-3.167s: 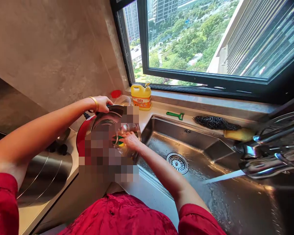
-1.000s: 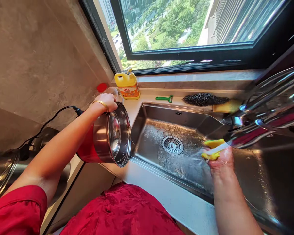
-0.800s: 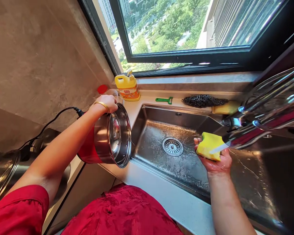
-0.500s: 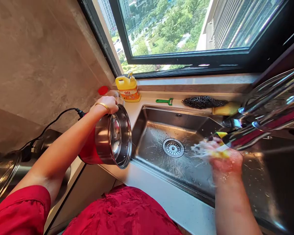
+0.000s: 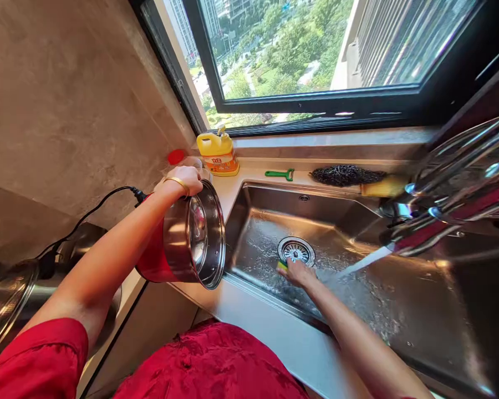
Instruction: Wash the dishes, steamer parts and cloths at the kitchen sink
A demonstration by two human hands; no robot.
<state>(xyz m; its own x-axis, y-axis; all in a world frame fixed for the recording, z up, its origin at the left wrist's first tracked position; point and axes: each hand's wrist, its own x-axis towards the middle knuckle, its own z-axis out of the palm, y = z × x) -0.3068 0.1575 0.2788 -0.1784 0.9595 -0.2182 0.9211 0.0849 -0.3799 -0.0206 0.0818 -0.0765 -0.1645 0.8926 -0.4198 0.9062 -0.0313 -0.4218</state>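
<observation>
My left hand (image 5: 186,182) is closed over the upper rim of a red electric pot (image 5: 178,244) with a shiny steel inside. The pot is tipped on its side, its mouth facing the sink. Down in the steel sink (image 5: 258,208), my right hand (image 5: 300,272) grips a yellow and green sponge (image 5: 281,266) beside the round drain (image 5: 296,249). Water pours from the faucet (image 5: 416,238) into the sink, to the right of that hand.
A yellow detergent jug (image 5: 218,155) stands behind the pot. Along the back ledge lie a green peeler (image 5: 279,174), a dark scouring mesh (image 5: 345,175) and a yellow sponge block (image 5: 382,187). A black cord (image 5: 95,213) runs along the left wall.
My right hand has moved left with the sponge, out of the water stream and over to the drain. The left hand and the pot have stayed nearly still.
</observation>
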